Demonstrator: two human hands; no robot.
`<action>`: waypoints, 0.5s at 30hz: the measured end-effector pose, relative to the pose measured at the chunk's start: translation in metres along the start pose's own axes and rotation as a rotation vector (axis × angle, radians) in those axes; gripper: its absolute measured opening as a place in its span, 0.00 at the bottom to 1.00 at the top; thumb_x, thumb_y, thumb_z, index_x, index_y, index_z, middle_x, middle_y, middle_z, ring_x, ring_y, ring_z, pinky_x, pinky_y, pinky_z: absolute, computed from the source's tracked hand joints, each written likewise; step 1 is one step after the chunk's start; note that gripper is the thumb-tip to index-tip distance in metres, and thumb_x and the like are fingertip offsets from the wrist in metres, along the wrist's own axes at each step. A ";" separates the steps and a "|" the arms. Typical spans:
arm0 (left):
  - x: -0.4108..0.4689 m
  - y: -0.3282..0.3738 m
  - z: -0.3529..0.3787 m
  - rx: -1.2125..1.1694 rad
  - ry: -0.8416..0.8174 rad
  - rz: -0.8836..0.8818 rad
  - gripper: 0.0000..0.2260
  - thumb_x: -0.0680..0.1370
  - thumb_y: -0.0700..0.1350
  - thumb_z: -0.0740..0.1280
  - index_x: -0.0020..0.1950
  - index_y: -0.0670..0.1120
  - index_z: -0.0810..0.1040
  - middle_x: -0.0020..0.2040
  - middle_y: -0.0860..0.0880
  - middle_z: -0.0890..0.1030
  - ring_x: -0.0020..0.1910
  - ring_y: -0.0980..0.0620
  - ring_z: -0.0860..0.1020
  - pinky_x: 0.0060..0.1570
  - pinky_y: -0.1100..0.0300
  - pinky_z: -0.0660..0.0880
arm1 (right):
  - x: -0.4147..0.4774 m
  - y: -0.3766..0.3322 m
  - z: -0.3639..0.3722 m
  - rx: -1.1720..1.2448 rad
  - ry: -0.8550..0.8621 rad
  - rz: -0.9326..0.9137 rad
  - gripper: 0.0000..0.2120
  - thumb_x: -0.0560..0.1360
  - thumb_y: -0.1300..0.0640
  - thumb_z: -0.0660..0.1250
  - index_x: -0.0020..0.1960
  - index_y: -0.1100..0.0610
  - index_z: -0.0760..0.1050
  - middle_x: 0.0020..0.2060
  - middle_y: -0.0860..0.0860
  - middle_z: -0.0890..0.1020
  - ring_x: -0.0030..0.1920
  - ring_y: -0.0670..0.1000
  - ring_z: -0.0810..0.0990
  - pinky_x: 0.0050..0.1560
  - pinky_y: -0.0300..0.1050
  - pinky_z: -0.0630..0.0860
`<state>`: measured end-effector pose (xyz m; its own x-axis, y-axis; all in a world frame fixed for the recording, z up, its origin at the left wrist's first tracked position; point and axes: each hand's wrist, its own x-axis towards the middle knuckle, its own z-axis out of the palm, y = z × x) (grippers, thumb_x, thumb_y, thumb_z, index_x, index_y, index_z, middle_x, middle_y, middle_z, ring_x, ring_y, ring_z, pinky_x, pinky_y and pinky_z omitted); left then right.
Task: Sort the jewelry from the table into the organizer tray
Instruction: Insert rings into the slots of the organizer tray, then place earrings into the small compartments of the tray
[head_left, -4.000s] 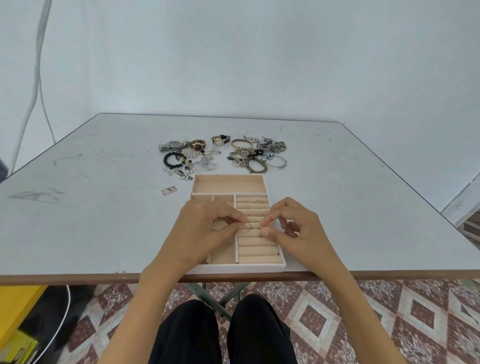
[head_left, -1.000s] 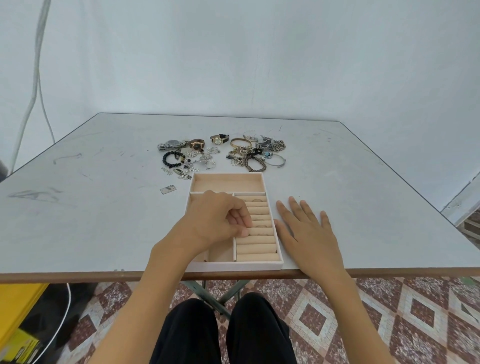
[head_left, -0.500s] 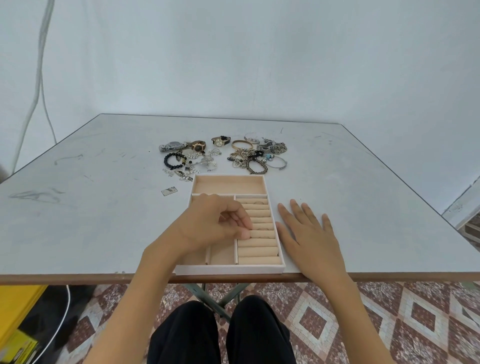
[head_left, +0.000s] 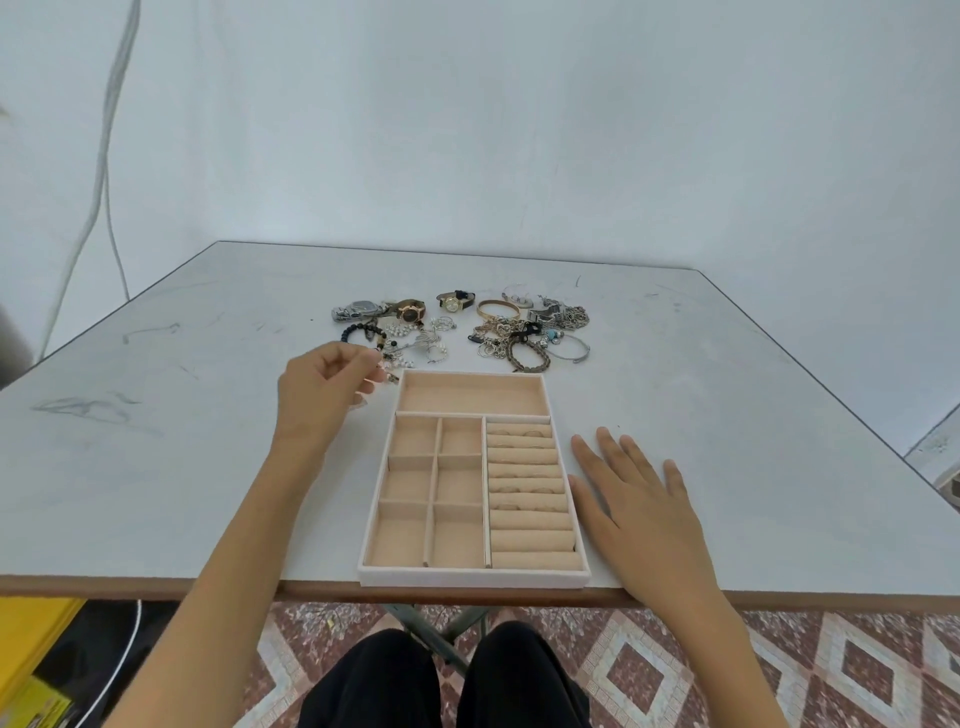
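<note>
Left hand (head_left: 324, 397): raised over the table (head_left: 156, 467) just left of the tray's far corner, fingers (head_left: 363, 359) curled toward the thumb; whether they pinch anything cannot be told.
Right hand (head_left: 639, 501): flat on the table, fingers released and spread, just beside the tray's right wall.
Organizer tray (head_left: 472, 578): at the near table edge; a few rings (head_left: 521, 432) sit in its roll slots.
Jewelry (head_left: 519, 332): heaped beyond the tray.
</note>
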<state>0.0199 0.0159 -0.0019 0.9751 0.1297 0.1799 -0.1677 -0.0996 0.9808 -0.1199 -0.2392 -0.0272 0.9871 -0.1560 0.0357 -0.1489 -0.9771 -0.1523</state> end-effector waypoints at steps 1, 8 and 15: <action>0.008 -0.002 0.001 0.043 0.009 0.006 0.04 0.76 0.44 0.68 0.46 0.44 0.82 0.36 0.50 0.83 0.36 0.54 0.77 0.34 0.64 0.75 | 0.001 0.000 -0.001 0.006 0.001 0.006 0.42 0.64 0.35 0.22 0.77 0.41 0.42 0.77 0.43 0.44 0.77 0.45 0.40 0.76 0.53 0.40; 0.059 -0.013 0.027 0.486 -0.098 0.181 0.07 0.73 0.45 0.71 0.48 0.55 0.80 0.45 0.59 0.80 0.43 0.55 0.76 0.46 0.59 0.73 | 0.005 -0.002 -0.012 0.023 0.003 0.017 0.37 0.70 0.32 0.30 0.76 0.39 0.51 0.77 0.41 0.51 0.77 0.44 0.48 0.75 0.51 0.47; 0.086 -0.024 0.048 0.655 -0.209 0.200 0.11 0.70 0.44 0.72 0.50 0.55 0.82 0.47 0.58 0.80 0.44 0.55 0.74 0.45 0.59 0.71 | 0.023 0.003 -0.041 0.111 0.024 0.017 0.16 0.79 0.41 0.54 0.64 0.38 0.72 0.63 0.38 0.74 0.64 0.42 0.70 0.55 0.40 0.67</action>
<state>0.1144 -0.0179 -0.0137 0.9532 -0.1378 0.2692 -0.2884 -0.6821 0.6720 -0.1000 -0.2521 0.0137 0.9826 -0.1774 0.0551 -0.1573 -0.9524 -0.2611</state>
